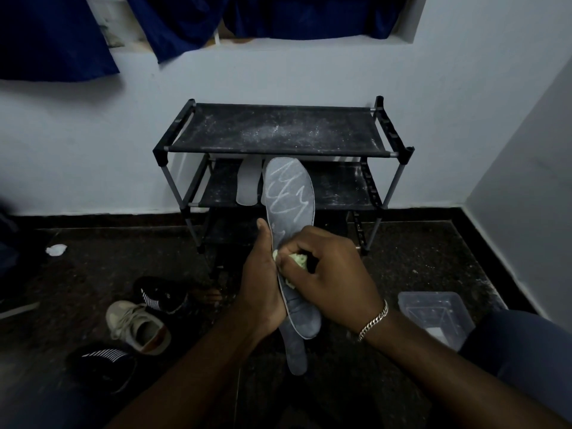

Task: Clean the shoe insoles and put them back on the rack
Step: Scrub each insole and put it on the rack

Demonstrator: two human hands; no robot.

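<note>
The left hand [263,292] grips the white-scrawled grey insole [291,193] by its edge, in front of the black rack [278,128]. The right hand [334,280] pinches a bunched green cloth [297,260] against the insole's face. A pale insole [248,184] lies on the rack's middle shelf.

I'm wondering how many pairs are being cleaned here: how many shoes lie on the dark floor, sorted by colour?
Black knit shoes with white stripes: 2
Beige lace-up sneaker: 1
Total: 3
</note>
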